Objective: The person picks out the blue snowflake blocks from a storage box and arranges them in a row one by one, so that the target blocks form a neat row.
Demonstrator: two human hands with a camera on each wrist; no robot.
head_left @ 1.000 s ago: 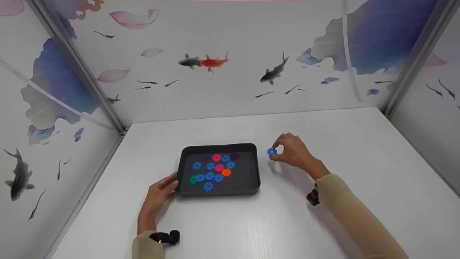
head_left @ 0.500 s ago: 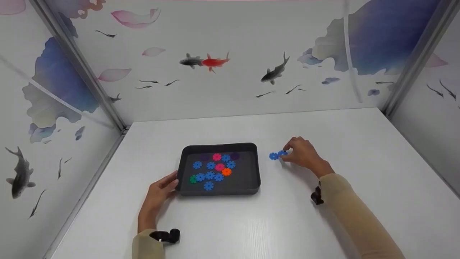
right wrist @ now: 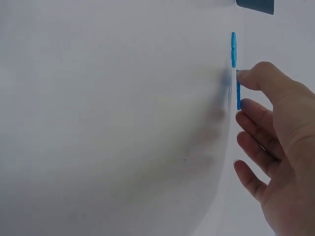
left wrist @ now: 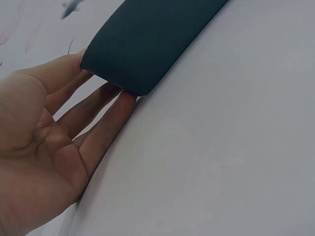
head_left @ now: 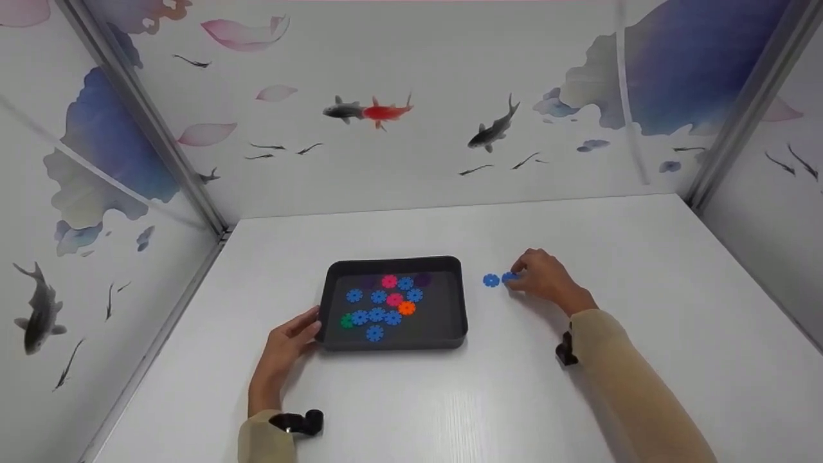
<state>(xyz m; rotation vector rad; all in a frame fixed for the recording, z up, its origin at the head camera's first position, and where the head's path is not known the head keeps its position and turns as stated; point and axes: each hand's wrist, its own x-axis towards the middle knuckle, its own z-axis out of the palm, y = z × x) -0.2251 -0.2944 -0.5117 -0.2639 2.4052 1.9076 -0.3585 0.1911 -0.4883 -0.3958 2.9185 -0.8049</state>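
Observation:
My right hand (head_left: 545,278) pinches a blue notched plastic disc (head_left: 508,276) between thumb and index finger, low over the white table. A second blue notched disc (head_left: 491,280) lies just left of it; in the right wrist view, both the pinched disc (right wrist: 238,93) and the other disc (right wrist: 234,50) show edge-on. My left hand (head_left: 286,341) holds the left side of a dark grey tray (head_left: 443,325). In the left wrist view, the thumb lies along the tray wall (left wrist: 142,44), and fingertips reach under its corner.
Inside the tray lie several blue discs (head_left: 374,333), two pink ones (head_left: 394,299), an orange disc (head_left: 406,308), a green disc (head_left: 347,320) and two dark purple ones (head_left: 422,279). White panels (head_left: 424,173) with painted fish surround the white table (head_left: 411,405).
The right hand has moved slightly right and down. A blue disc now lies apart on the table, left of the one at its fingertips. The left hand and tray stay put.

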